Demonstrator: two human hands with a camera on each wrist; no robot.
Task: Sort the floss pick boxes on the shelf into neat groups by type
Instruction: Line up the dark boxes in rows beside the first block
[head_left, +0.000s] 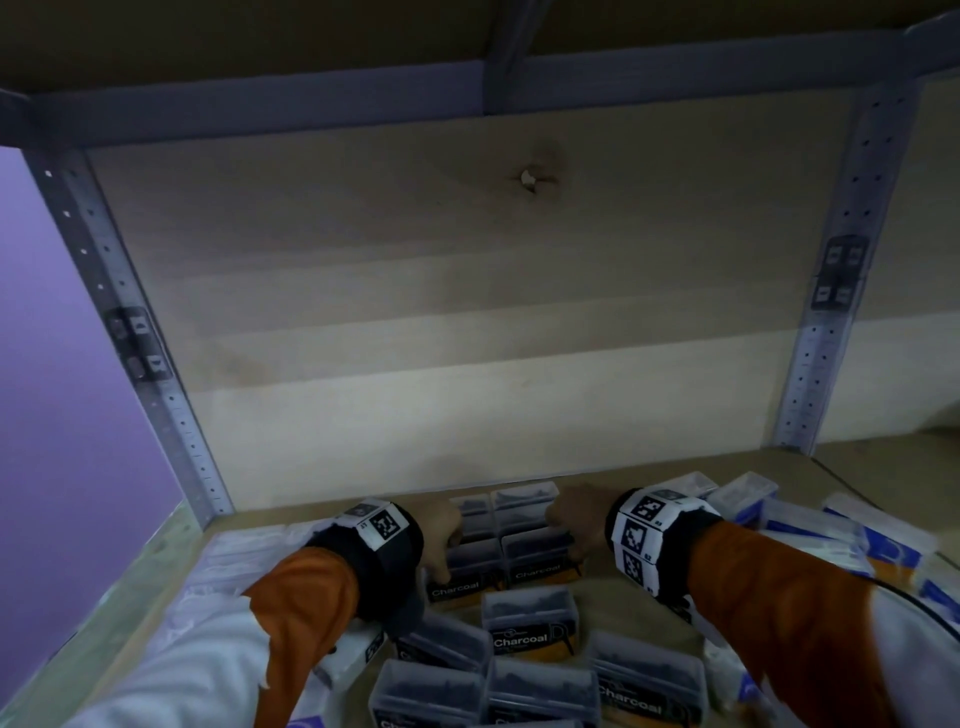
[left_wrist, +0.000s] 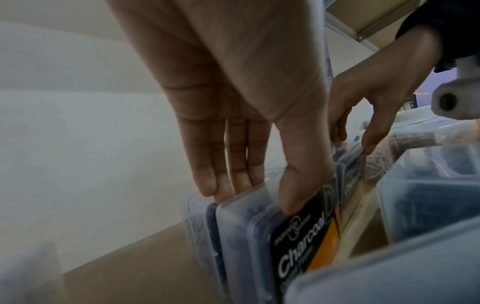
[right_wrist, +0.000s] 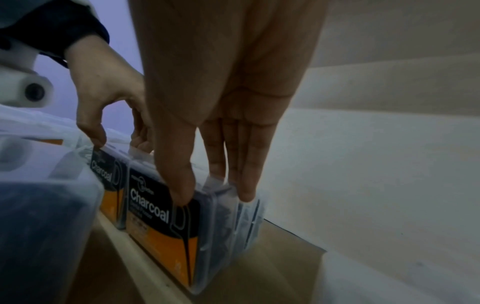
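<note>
Four clear Charcoal floss pick boxes stand as a two-by-two block near the shelf's back panel. My left hand (head_left: 447, 551) pinches the front left box (head_left: 467, 571): thumb on its black label, straight fingers down behind it by the back left box (head_left: 470, 512). In the left wrist view the left hand (left_wrist: 257, 197) holds this box (left_wrist: 306, 246) the same way. My right hand (head_left: 566, 535) mirrors it on the front right box (head_left: 537, 564). In the right wrist view the right hand (right_wrist: 213, 195) has its thumb on that label (right_wrist: 161, 226) and its fingers over the rear edge.
Several loose Charcoal boxes (head_left: 530, 618) lie in front of the block, toward the shelf's front edge. White and blue boxes (head_left: 810, 525) crowd the right side, pale ones (head_left: 244, 551) the left. The wooden back panel (head_left: 467, 312) and metal uprights (head_left: 821, 338) close the bay.
</note>
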